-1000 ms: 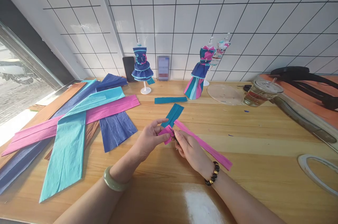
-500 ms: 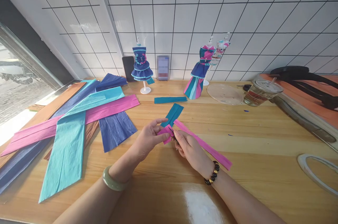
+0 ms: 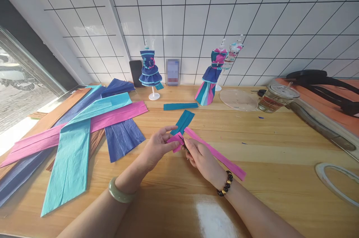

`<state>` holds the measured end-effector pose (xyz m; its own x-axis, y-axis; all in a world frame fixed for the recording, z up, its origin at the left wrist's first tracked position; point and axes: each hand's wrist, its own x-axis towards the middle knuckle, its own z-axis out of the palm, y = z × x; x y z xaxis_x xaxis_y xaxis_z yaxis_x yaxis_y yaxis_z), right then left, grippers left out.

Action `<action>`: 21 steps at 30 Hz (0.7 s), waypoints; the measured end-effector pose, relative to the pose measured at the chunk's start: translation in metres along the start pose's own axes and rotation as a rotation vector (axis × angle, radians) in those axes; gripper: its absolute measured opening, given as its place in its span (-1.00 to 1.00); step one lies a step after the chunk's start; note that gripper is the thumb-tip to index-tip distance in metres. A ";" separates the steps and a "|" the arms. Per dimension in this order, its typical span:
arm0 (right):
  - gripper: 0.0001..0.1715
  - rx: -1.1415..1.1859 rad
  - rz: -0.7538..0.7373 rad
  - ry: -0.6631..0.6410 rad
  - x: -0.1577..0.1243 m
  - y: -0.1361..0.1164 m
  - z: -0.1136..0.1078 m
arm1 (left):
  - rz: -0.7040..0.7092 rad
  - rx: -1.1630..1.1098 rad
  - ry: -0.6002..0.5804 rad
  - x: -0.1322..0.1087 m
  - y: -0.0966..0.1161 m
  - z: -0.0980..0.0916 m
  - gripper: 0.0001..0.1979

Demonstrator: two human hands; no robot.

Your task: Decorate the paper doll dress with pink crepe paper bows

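Observation:
Pinched in my left hand (image 3: pixel 159 146) is a small piece of pink crepe paper (image 3: pixel 175 139). My right hand (image 3: pixel 199 155) grips small dark scissors (image 3: pixel 185 145), mostly hidden by the fingers, with the blades at the pink piece. A long pink strip (image 3: pixel 221 155) lies on the table behind and to the right of my right hand. Just beyond my fingers rests a teal piece of crepe paper (image 3: pixel 185 119), and a narrow teal strip (image 3: pixel 180 106) lies farther back.
Folded crepe paper in turquoise (image 3: pixel 73 163), pink, blue and brown spreads across the left. Small dress forms (image 3: pixel 150 71) in paper dresses (image 3: pixel 212 75) stand near the tiled wall, beside a propped phone (image 3: pixel 172 72). At the right are a lidded drink cup (image 3: pixel 276 98) and a white ring (image 3: pixel 336 182).
Hardly anything differs. Both hands keep their places at the pink piece, and the whole view has shifted very slightly.

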<state>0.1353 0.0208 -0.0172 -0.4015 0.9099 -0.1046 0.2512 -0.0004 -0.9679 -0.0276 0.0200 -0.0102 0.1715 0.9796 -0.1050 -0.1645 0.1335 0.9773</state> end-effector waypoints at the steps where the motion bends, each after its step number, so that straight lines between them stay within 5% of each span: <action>1: -0.53 -0.001 0.000 0.001 0.000 0.000 0.000 | -0.001 0.001 0.003 0.000 0.000 0.000 -0.47; 21: -0.53 -0.012 0.007 -0.002 -0.001 0.000 0.000 | -0.001 0.016 0.009 0.000 0.004 -0.001 -0.48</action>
<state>0.1355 0.0203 -0.0174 -0.4014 0.9090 -0.1123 0.2645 -0.0023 -0.9644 -0.0290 0.0203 -0.0067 0.1627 0.9808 -0.1071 -0.1492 0.1318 0.9800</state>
